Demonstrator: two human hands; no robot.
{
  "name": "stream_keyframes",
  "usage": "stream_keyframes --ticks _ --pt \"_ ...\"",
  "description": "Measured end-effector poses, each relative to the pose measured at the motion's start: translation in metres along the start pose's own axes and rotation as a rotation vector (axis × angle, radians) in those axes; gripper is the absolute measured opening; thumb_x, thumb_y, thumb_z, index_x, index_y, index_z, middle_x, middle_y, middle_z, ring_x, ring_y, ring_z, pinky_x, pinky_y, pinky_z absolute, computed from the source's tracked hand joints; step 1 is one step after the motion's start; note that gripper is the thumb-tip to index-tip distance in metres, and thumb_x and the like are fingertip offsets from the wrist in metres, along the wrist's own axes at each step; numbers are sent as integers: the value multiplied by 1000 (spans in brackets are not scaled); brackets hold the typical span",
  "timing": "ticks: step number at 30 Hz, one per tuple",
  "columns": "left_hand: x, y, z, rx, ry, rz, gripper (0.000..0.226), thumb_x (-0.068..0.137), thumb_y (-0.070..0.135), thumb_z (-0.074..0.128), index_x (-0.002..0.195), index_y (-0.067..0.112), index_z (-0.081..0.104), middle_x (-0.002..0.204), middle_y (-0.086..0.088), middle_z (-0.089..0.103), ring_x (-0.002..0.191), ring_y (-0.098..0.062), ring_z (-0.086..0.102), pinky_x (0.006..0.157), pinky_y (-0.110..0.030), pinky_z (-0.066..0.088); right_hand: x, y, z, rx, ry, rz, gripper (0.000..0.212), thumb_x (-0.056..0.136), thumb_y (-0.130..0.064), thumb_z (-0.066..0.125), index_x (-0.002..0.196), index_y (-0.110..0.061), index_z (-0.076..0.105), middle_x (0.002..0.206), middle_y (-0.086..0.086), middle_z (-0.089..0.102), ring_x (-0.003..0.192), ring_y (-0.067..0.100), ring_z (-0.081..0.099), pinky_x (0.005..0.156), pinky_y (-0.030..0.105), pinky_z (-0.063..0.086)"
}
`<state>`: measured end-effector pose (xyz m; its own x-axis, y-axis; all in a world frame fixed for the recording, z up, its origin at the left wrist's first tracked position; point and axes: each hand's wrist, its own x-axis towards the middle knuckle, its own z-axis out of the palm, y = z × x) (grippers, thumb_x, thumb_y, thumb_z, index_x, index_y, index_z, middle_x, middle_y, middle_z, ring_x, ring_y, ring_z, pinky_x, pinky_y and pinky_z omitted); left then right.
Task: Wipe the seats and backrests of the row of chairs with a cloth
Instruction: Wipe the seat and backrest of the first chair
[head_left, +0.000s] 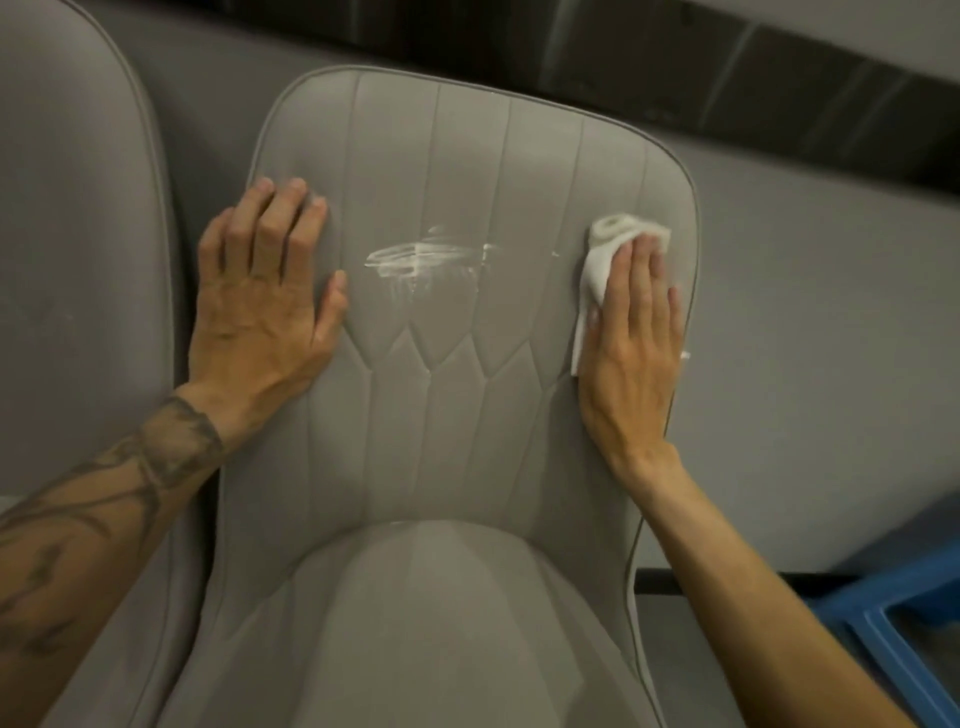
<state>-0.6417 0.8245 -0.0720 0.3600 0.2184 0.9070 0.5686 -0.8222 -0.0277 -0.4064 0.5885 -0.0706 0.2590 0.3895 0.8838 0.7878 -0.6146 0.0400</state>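
A grey padded chair fills the middle of the head view, its stitched backrest (467, 171) upright and its seat (436, 623) below. White smear marks (423, 257) streak the centre of the backrest. My right hand (631, 343) lies flat on the backrest's right edge, pressing a white cloth (597, 265) against it; the cloth sticks out above and left of my fingers. At the backrest's left edge rests my left hand (265, 296), fingers spread, holding nothing.
A second grey chair (78, 234) stands close on the left, almost touching the first. A grey wall (810, 312) runs behind both chairs. A blue frame (893, 618) sits at the lower right on the floor.
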Motion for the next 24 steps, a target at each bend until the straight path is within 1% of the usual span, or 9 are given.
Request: stream_keyframes --ticks 3,5,8,10,13,16,19,21,24 --pt "-1 -1 0 1 1 -5 61 107 38 41 160 10 29 166 -15 32 156 -35 26 125 -53 22 -15 2 -5 -67 -56 -46 54 111 -27 29 160 -8 15 168 11 14 156 22 9 126 47 16" --pt "-1 -1 0 -5 -1 -3 61 107 37 42 160 10 29 166 -15 32 155 -35 26 125 -55 24 15 4 -7 -76 -29 -21 54 111 -31 27 159 -9 16 167 9 16 156 20 10 126 46 15" --pt "-1 -1 1 0 0 -2 61 107 37 42 160 9 30 165 -16 33 155 -36 27 124 -57 25 64 2 -5 -26 22 35 59 110 -43 24 160 -11 16 168 7 17 156 20 11 128 44 8" --pt "-1 -1 2 1 6 -2 61 107 37 42 160 10 30 165 -16 33 155 -36 27 124 -57 25 64 -2 -3 -13 24 60 64 108 -48 26 160 -13 13 168 6 13 157 20 8 128 44 6" --pt "0 1 2 -1 8 -1 62 106 37 43 160 10 30 165 -16 33 155 -36 27 124 -57 26 22 -3 0 -89 -33 -34 62 109 -43 27 161 -16 9 169 8 7 157 22 3 126 51 12" --pt "0 1 3 5 5 -2 62 106 37 44 160 10 29 165 -16 33 155 -37 28 124 -57 26 19 8 -2 -145 -83 -117 60 109 -47 25 161 -22 8 169 10 5 157 23 2 126 52 11" --pt "0 2 4 2 2 0 63 105 37 44 160 11 29 166 -15 32 155 -36 27 124 -58 25 66 8 -1 -127 -19 -69 58 109 -49 22 161 -27 9 168 10 9 157 24 7 127 52 7" --pt "0 2 4 4 5 -5 63 105 37 44 160 11 29 166 -15 32 155 -36 27 124 -58 26 80 1 -1 -96 25 0 56 109 -47 22 161 -27 10 168 9 11 156 24 8 127 51 8" --pt "0 3 3 10 7 -6 62 106 38 44 160 11 29 166 -15 32 156 -36 27 124 -58 26 46 -16 2 -46 -3 32 55 111 -37 24 161 -21 11 168 10 9 157 24 5 126 51 12"
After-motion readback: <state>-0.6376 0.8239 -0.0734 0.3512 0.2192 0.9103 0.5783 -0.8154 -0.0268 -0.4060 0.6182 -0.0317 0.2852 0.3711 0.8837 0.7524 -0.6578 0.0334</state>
